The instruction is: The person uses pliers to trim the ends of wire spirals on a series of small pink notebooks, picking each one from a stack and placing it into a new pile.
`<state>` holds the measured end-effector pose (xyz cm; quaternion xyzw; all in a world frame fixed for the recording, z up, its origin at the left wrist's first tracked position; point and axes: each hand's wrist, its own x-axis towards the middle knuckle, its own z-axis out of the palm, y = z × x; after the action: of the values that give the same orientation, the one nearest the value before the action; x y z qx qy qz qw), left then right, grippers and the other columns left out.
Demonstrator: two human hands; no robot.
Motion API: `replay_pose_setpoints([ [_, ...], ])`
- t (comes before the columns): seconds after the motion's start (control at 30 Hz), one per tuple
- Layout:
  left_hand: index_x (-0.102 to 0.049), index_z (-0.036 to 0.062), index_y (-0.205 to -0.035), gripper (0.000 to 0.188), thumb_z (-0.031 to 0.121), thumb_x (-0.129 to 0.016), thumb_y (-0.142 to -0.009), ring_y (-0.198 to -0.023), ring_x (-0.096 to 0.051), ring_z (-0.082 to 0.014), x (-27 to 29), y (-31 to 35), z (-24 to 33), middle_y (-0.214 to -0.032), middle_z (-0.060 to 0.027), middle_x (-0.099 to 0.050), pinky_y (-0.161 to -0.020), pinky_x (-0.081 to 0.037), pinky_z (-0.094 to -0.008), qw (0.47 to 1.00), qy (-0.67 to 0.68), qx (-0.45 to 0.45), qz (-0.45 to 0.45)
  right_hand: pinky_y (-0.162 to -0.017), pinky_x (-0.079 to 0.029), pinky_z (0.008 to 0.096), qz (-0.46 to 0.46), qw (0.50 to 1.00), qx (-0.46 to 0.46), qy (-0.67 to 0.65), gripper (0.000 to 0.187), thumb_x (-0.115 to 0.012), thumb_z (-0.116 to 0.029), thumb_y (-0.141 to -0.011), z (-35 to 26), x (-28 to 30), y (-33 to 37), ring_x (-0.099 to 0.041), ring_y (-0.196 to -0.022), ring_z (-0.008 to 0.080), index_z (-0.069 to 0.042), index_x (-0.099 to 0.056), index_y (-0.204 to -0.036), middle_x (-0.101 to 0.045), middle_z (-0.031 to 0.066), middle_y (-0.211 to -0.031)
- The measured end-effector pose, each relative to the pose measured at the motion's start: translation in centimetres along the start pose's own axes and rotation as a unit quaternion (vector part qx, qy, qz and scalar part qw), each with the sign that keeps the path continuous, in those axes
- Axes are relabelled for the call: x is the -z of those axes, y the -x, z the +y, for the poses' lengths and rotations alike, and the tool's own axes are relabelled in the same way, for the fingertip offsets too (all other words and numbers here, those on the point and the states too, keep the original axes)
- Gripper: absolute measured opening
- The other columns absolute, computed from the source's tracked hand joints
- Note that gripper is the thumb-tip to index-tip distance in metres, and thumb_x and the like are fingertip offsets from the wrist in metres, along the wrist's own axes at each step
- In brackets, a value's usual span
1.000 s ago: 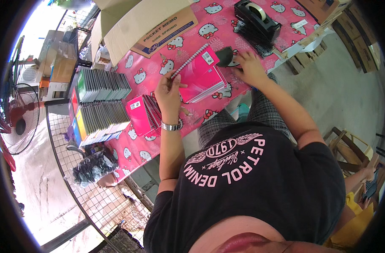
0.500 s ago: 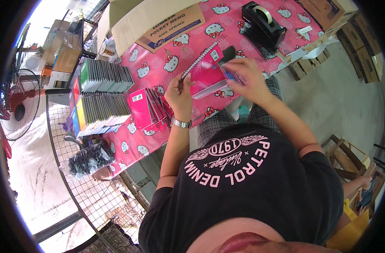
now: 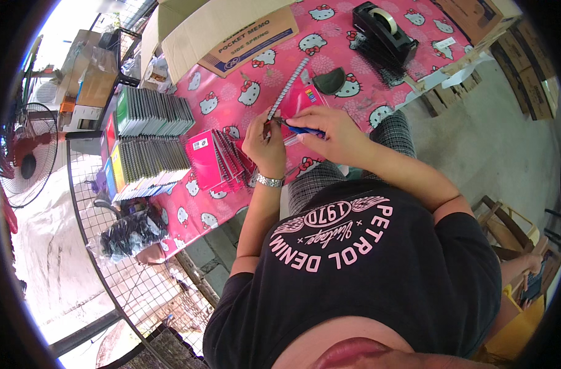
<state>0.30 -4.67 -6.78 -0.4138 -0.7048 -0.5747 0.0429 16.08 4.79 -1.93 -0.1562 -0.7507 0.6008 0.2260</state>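
Note:
A pink spiral notebook point(image 3: 305, 100) lies slanted on the table in front of me, its wire coil point(image 3: 291, 81) along its left side. My left hand point(image 3: 263, 146) is closed on the coil's near end, fingertips pinching it. In my right hand point(image 3: 334, 131) is a pair of blue-handled pliers point(image 3: 306, 131), fingers wrapped round the handles. The jaws meet the coil's end beside my left fingertips; whether they grip the wire is too small to tell. Just beyond the notebook rests a dark green half-round object point(image 3: 329, 82). Left of my left hand is a fanned pile of pink notebooks point(image 3: 208, 161).
Rows of spiral notebooks point(image 3: 154, 112) stand at the left. A cardboard box point(image 3: 256, 44) is at the back, a black tape dispenser point(image 3: 396, 46) at the back right. A plastic bag of black items point(image 3: 133, 237) lies front left. Another person's hand point(image 3: 531, 264) shows far right.
My right hand has moved left with the pliers, to the coil's near end at my left fingers. The notebook has shifted slightly, and the dark green object is now uncovered.

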Motion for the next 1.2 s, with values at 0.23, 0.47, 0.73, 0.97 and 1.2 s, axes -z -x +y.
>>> replay_pose_setpoints([
  [0.23, -0.068, 0.0015, -0.102, 0.024, -0.004, -0.063, -0.079, -0.090, -0.066, -0.0271, 5.2, -4.1, 4.4, -0.099, -0.0122, -0.069, -0.081, -0.051, -0.0376, 0.966, -0.166, -0.196, 0.008, -0.081, -0.049, 0.0272, 0.006, 0.977, -0.043, -0.210, 0.033, -0.067, -0.012, -0.090, 1.4, 1.6, 0.2, -0.059, -0.097, 0.0104, -0.004, -0.063, -0.122, -0.065, 0.0044, -0.110],
  [0.47, -0.064, 0.0055, -0.093, 0.016, 0.013, -0.056, -0.082, -0.090, -0.061, -0.0348, 14.9, -10.5, 2.5, -0.086, -0.0130, -0.063, -0.085, -0.047, -0.0442, 0.890, -0.434, -0.074, -0.122, -0.085, -0.049, 0.0422, 0.117, 0.918, 0.007, 0.379, 0.036, -0.071, -0.017, -0.078, 14.0, 7.3, 2.1, -0.060, -0.100, 0.0355, -0.004, -0.066, -0.111, -0.063, 0.0190, -0.104],
  [0.73, -0.053, 0.0161, -0.126, 0.049, 0.009, -0.062, -0.078, -0.123, -0.050, -0.0336, 13.1, -7.2, -5.9, -0.134, -0.0113, -0.052, -0.100, -0.041, -0.0483, 0.816, -0.554, -0.118, -0.114, -0.086, -0.050, 0.0453, 0.252, 0.808, -0.049, 0.531, 0.026, -0.067, -0.019, -0.081, 17.5, 12.0, -3.1, -0.060, -0.101, 0.0351, -0.004, -0.064, -0.101, -0.062, 0.0168, -0.099],
  [0.97, -0.063, 0.0081, -0.110, 0.034, 0.017, -0.071, -0.077, -0.112, -0.056, -0.0313, 1.8, -3.0, 2.5, -0.120, -0.0104, -0.061, -0.094, -0.047, -0.0440, 0.889, -0.236, -0.232, -0.315, -0.078, -0.056, 0.0423, 0.180, 0.752, -0.101, 0.626, 0.018, -0.055, -0.012, -0.085, 18.7, 14.5, -4.9, -0.066, -0.093, 0.0328, -0.004, -0.063, -0.099, -0.066, 0.0147, -0.097],
  [1.2, -0.065, 0.0074, -0.108, 0.030, 0.015, -0.070, -0.080, -0.101, -0.063, -0.0286, 0.8, -3.5, 2.1, -0.109, -0.0094, -0.067, -0.086, -0.052, -0.0401, 0.865, -0.202, -0.200, -0.413, -0.083, -0.054, 0.0433, 0.227, 0.888, -0.149, 0.371, 0.032, -0.063, -0.015, -0.079, 15.7, 16.7, -5.0, -0.065, -0.094, 0.0358, -0.007, -0.069, -0.110, -0.067, 0.0193, -0.105],
])
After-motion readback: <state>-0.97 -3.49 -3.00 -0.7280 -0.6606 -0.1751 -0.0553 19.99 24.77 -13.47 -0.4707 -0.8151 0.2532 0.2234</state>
